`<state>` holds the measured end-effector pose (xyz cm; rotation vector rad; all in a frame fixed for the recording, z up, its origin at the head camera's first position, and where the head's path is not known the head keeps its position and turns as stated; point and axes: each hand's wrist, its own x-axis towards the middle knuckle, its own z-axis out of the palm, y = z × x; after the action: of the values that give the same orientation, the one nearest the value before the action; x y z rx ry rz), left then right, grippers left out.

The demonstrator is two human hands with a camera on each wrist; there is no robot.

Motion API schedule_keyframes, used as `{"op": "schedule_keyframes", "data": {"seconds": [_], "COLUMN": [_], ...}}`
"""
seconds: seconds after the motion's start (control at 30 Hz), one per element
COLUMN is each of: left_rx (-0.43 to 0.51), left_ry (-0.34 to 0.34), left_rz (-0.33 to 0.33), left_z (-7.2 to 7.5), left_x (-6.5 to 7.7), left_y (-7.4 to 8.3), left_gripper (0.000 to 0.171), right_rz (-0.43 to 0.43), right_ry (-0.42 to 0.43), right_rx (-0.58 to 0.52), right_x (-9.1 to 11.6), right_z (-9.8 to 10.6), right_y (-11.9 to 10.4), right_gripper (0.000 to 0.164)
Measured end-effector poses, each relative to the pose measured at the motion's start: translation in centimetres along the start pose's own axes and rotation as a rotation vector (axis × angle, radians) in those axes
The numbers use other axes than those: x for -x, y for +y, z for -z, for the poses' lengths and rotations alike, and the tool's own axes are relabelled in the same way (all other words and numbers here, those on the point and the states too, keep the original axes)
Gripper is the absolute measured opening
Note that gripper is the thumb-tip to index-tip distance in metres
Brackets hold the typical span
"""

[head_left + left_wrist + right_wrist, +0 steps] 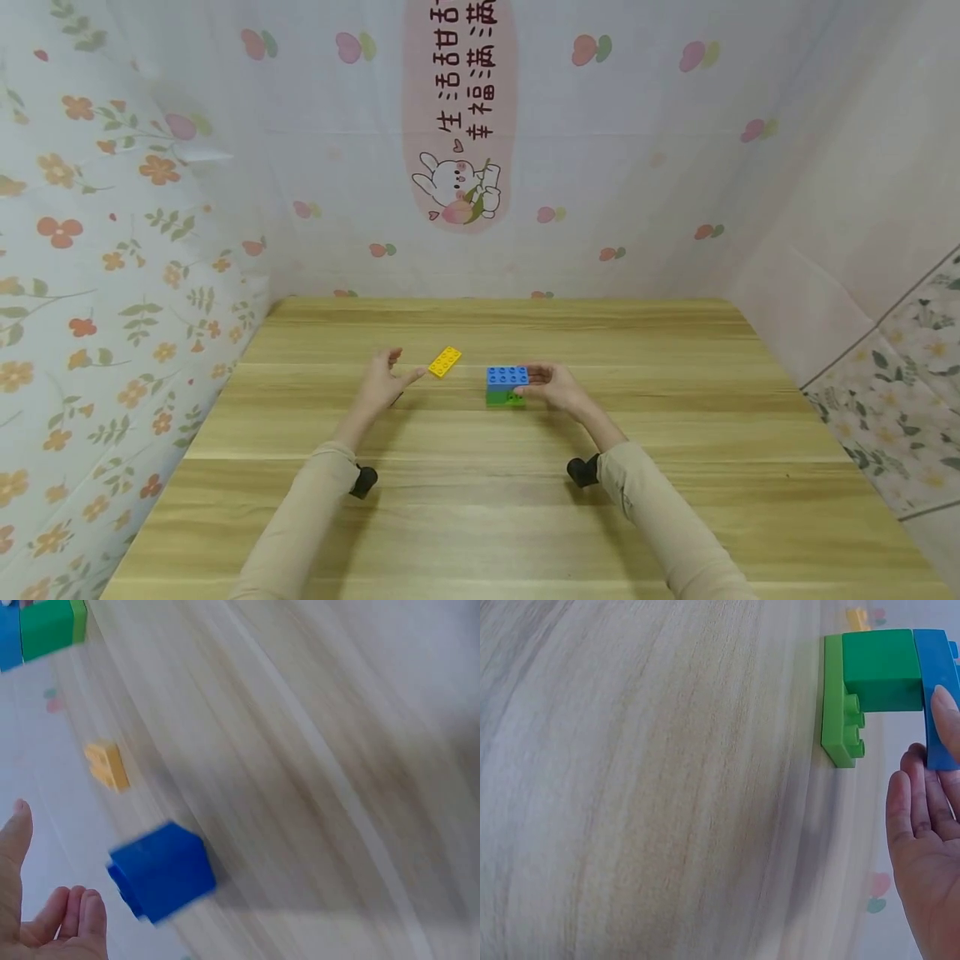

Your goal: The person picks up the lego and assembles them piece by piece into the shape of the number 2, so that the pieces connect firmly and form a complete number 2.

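Observation:
My right hand (555, 387) pinches the right end of a flat blue building brick (507, 374) between thumb and fingers. That brick tops a small stack: under it is a green block (881, 671), then a light green flat brick (832, 697) at the bottom, some of its studs bare. My left hand (385, 383) is left of the stack, thumb and fingers spread and holding nothing. Close by its fingertips in the left wrist view is a dark blue block (165, 866) with a slanted side; the hand mostly hides it in the head view.
A yellow flat brick (445, 362) lies on the wooden table (480, 517) between the hands, just beyond the left thumb. Patterned cloth (330, 167) hangs behind the table, and a flowered cloth (112, 292) covers the left side.

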<state>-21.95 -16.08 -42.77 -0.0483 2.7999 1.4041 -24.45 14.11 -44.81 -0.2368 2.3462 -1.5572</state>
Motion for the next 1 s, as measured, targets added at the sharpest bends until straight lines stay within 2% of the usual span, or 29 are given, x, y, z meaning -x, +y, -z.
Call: {"op": "schedule_keyframes", "data": {"seconds": [0.13, 0.27, 0.37, 0.5, 0.8, 1.0], "left_rx": [-0.041, -0.108, -0.15, -0.163, -0.139, -0.167], "left_ry": [-0.012, -0.049, -0.075, -0.096, -0.076, -0.05], "left_rz": [0.036, 0.062, 0.051, 0.07, 0.125, 0.12], "left_z": [1.3, 1.8, 1.7, 1.5, 1.2, 0.8], "left_x": [0.2, 0.5, 0.6, 0.8, 1.2, 1.3], "left_y": [-1.0, -1.8, -2.2, -2.5, -3.0, -3.4], "left_gripper": [0.07, 0.069, 0.067, 0.065, 0.062, 0.059], "right_rz": [0.004, 0.005, -0.003, -0.014, 0.001, 0.007], "right_ry": [0.005, 0.0, 0.0, 0.007, -0.005, -0.019], "right_rx": [0.004, 0.0, -0.001, -0.001, 0.001, -0.026], "right_x": [0.0, 0.4, 0.4, 0.1, 0.1, 0.2], "right_z": [0.2, 0.3, 0.3, 0.3, 0.2, 0.2], "right_y": [0.0, -0.4, -0.4, 0.0, 0.0, -0.2], "right_gripper": [0.053, 0.052, 0.052, 0.053, 0.052, 0.051]}}
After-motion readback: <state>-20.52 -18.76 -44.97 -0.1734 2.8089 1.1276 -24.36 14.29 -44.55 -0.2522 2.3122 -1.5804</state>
